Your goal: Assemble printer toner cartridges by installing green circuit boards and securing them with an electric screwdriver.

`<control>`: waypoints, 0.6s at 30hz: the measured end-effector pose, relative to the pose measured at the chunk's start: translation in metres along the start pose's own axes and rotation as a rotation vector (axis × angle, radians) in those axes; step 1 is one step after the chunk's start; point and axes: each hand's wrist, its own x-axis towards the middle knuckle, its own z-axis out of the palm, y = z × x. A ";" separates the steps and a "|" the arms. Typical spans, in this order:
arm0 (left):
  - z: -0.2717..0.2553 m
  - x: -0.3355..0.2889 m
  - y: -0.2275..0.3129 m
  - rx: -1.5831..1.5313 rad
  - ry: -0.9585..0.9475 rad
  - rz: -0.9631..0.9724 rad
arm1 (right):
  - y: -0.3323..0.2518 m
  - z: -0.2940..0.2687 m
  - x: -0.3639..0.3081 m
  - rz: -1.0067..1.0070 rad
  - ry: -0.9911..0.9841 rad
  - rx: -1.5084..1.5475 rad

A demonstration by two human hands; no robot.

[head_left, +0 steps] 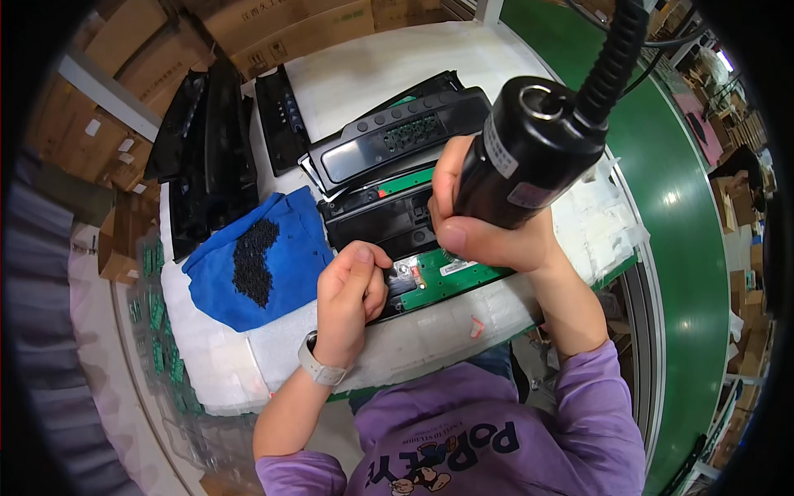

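My right hand (500,236) is wrapped round a thick black electric screwdriver (538,157), held upright over the work, with a ribbed cable leaving its top. The hand and tool hide the driver's tip. Below it, a green circuit board (438,285) lies along the near side of a black plastic housing (372,225). At the board's left end is my left hand (351,285), closed with its fingers curled; whatever it may hold is hidden. To its left a blue cloth (211,293) carries a heap of small black screws (255,263).
Black panels with round buttons (397,136) are stacked behind the housing. More black casings (211,153) stand at the far left, beside a narrow black panel (281,116). Cardboard boxes (285,37) line the back. A green surface (686,248) runs along the right.
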 end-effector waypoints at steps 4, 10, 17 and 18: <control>0.003 0.001 0.000 0.023 -0.044 -0.013 | -0.004 -0.002 -0.005 0.078 0.023 0.016; 0.006 0.000 -0.005 0.099 -0.017 0.030 | 0.003 -0.003 -0.009 -0.078 0.047 0.050; 0.005 -0.004 -0.003 0.216 -0.031 0.061 | -0.004 -0.025 -0.002 -0.367 -0.115 0.602; 0.006 -0.005 -0.004 0.207 -0.027 0.081 | -0.004 -0.025 -0.002 -0.365 -0.115 0.604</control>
